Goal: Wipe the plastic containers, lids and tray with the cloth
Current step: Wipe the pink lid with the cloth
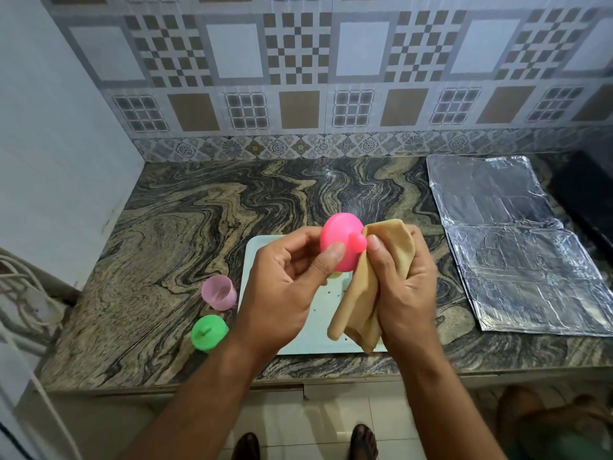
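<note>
Wiping the pink lid above our marbled counter

Our left hand (285,280) pinches the pink lid (340,242); our right hand (403,277) clutches the cloth (368,293) against it, above the tray (318,313). Beyond the swirled stone countertop (199,220), foil sheets (507,240) and patterned wall tiles (298,61).

No legible text, label, brand, number or sign anywhere in the head view.
</note>
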Tool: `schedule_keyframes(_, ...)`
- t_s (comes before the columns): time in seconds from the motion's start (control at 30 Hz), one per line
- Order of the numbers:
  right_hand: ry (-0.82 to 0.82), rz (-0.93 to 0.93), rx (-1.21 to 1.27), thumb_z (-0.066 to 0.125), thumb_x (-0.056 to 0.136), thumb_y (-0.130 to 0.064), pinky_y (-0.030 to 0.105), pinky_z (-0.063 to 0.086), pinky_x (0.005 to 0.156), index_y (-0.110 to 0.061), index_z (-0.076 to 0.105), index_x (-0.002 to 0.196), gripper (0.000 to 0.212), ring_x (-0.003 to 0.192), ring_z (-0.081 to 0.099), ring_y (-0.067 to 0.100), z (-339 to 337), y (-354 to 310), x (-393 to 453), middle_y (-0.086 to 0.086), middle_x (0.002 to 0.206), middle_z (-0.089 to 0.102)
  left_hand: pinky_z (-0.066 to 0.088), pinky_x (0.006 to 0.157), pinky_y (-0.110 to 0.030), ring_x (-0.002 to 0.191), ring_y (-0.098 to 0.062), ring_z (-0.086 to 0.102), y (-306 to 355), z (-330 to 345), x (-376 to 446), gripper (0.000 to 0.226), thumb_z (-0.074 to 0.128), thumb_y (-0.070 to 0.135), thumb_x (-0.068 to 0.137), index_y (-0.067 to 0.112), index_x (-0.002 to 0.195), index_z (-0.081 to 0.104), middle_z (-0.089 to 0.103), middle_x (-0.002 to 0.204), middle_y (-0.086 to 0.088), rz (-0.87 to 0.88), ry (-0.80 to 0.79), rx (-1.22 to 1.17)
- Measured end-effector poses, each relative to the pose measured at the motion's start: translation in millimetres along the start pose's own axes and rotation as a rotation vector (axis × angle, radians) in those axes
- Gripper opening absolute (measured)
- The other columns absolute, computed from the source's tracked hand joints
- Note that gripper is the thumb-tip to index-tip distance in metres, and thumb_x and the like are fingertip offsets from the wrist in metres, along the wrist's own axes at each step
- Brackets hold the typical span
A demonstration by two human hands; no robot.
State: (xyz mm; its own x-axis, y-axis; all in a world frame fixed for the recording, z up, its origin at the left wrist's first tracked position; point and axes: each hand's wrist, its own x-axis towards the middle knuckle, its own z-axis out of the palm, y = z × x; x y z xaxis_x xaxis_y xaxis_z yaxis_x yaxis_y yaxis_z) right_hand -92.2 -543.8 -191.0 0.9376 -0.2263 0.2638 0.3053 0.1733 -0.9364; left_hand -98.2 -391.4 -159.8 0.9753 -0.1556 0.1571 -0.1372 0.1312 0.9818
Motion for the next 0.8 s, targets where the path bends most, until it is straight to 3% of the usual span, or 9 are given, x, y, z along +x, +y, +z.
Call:
schedule_keyframes(0.13,-0.098,-0.117,-0.198,0.069,0.097,-0.013,0.023,0.050,0.073,-0.007,0.064,0.099,0.009,0.076,0.062,0.009,-5.0,-10.9,2.1,0.005,0.086,0.069,0.045,0.066,-0.006,0.066,0.007,0.061,2.0,-8.6,4.9,0.015,0.061,0.012,0.095,0.003,0.102,0.071,0.069,0.073,0.020,0.023,-0.055,0.061)
schedule_keyframes(0.23,-0.177,-0.162,-0.272,0.072,0.096,-0.008,0.016,0.049,0.067,0.000,0.063,0.098,0.013,0.070,0.060,0.005,-9.6,-22.0,10.6,0.003,0.084,0.068,0.046,0.070,-0.008,0.072,0.006,0.062,10.7,-19.7,10.7,0.018,0.061,0.015,0.096,0.003,0.104,0.071,0.071,0.078,0.016,-0.039,-0.173,0.068)
schedule_keyframes(0.3,-0.233,-0.164,-0.296,0.073,0.094,-0.008,0.018,0.049,0.066,-0.001,0.063,0.096,0.013,0.068,0.060,0.012,-12.2,-27.7,16.6,0.005,0.080,0.068,0.049,0.078,-0.018,0.083,-0.004,0.063,11.9,-28.7,15.0,0.015,0.066,0.019,0.099,0.007,0.104,0.074,0.073,0.087,0.007,-0.102,-0.227,0.081)
schedule_keyframes(0.37,-0.283,-0.142,-0.306,0.073,0.093,-0.010,0.022,0.049,0.068,-0.004,0.064,0.094,0.012,0.069,0.059,0.017,-14.9,-29.7,22.5,0.012,0.080,0.067,0.043,0.083,-0.039,0.088,-0.024,0.053,8.9,-37.5,17.9,0.016,0.069,0.025,0.099,0.012,0.103,0.077,0.070,0.093,-0.006,-0.167,-0.266,0.093)
schedule_keyframes(0.43,-0.302,-0.107,-0.287,0.074,0.093,-0.011,0.025,0.049,0.068,-0.005,0.063,0.093,0.013,0.071,0.058,0.012,-15.9,-29.4,25.9,0.014,0.080,0.067,0.035,0.081,-0.044,0.090,-0.027,0.044,6.8,-40.7,18.9,0.021,0.068,0.030,0.096,0.013,0.105,0.078,0.066,0.095,-0.012,-0.216,-0.272,0.108)
schedule_keyframes(0.57,-0.169,-0.087,-0.252,0.076,0.093,-0.009,0.022,0.049,0.070,0.000,0.066,0.094,0.014,0.074,0.060,0.008,-12.8,-21.7,23.6,0.006,0.081,0.069,0.050,0.074,-0.023,0.083,-0.010,0.065,6.3,-35.0,13.9,0.032,0.078,0.033,0.086,0.025,0.116,0.076,0.074,0.099,-0.001,-0.159,-0.043,0.155)
schedule_keyframes(0.67,-0.034,-0.064,-0.234,0.075,0.094,-0.001,0.016,0.047,0.067,0.002,0.066,0.092,0.010,0.069,0.057,0.001,-6.6,-13.2,17.2,-0.007,0.076,0.064,0.058,0.078,-0.035,0.090,-0.012,0.076,6.0,-32.2,5.6,0.046,0.090,0.037,0.075,0.029,0.116,0.069,0.078,0.105,0.005,-0.042,0.056,0.338)
schedule_keyframes(0.8,0.003,0.018,-0.184,0.075,0.096,-0.004,0.021,0.048,0.066,0.000,0.066,0.093,0.010,0.069,0.057,0.005,1.2,-2.3,6.2,-0.004,0.076,0.063,0.059,0.079,-0.030,0.097,-0.002,0.074,5.3,-28.4,-2.8,0.045,0.095,0.033,0.073,0.033,0.110,0.069,0.077,0.100,0.017,0.078,0.152,0.653)
